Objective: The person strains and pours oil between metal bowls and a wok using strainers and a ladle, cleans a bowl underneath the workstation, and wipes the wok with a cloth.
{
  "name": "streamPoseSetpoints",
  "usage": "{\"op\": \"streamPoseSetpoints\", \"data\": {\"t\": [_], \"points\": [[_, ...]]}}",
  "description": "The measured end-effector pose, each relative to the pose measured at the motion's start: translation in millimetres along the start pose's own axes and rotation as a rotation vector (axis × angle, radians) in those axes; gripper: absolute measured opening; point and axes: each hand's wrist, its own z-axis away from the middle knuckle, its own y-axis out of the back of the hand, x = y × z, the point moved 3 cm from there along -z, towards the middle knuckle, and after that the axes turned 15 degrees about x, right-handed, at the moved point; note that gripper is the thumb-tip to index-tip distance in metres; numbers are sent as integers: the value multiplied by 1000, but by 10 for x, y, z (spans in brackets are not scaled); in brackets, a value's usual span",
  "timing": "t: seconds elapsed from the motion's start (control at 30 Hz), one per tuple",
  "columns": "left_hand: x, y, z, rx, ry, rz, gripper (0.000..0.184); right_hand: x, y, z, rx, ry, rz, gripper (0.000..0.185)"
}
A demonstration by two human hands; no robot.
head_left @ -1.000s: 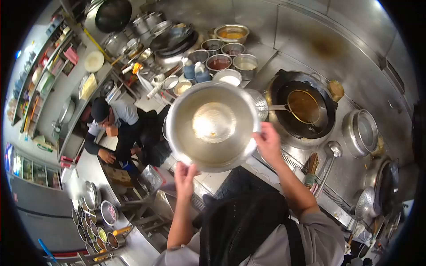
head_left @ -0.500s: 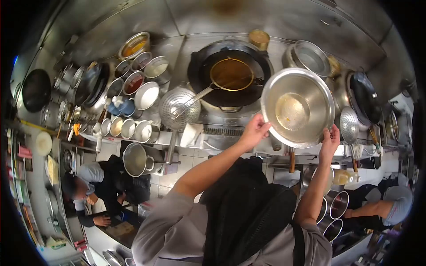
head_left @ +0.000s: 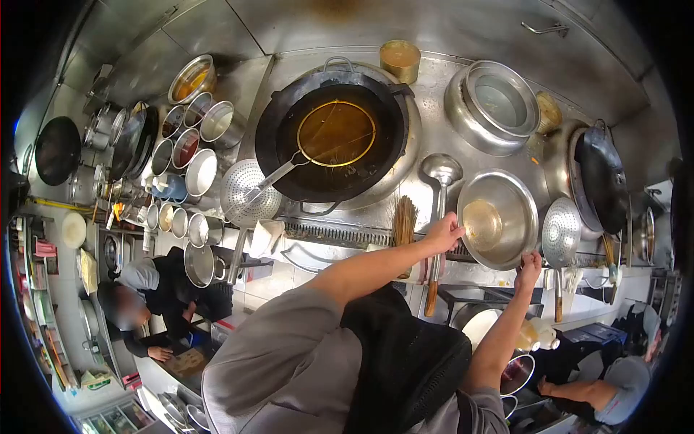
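Principal piece: wide round silver-coloured metal bowl (head_left: 499,220), right of the frame's centre, mouth facing up toward the camera; whether its base touches anything cannot be told. A yellowish-brown patch shows on the inner base.
Left hand: bare hand (head_left: 442,235) at the bowl's left rim, fingers bent and pinching the edge.
Right hand: bare hand (head_left: 530,269) at the bowl's lower right rim, fingers curled in a grip on the edge.
Bench: steel surface (head_left: 437,108) running across the upper half of the frame.
Wok: large black round wok (head_left: 273,145) with two loop handles, upper centre, holding dark brown liquid.
Strainer: round wire-mesh strainer with yellow rim (head_left: 336,134), lying in the wok, handle slanting to lower left.
Skimmers: perforated silver disc (head_left: 249,194), left of centre below the wok; another (head_left: 561,231) just right of the bowl.
Ladle: silver ladle with wooden-ended handle (head_left: 442,169), between wok and bowl.
Brush: tan bristled brush (head_left: 405,220), left of the ladle.
Basins: stacked silver basins (head_left: 461,119), upper right.
Can: tan cylindrical can (head_left: 400,64), top centre.
Co-workers: person in grey and black (head_left: 160,286), lower left; another (head_left: 627,390), lower right.
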Motion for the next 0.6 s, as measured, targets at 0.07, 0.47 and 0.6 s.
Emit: {"op": "streamPoseSetpoints", "data": {"t": [0.07,0.47,0.6], "points": [[7,-35,-8,-41,-2,-64,27,29,12,-147,-37,7,19,40],[1624,3726,1194,880,-786,-1206,32,-845,-903,353,300,1325,832,41],[557,5229,1457,619,31,-1295,35,-733,-2280,2755,-733,249,226,44]]}}
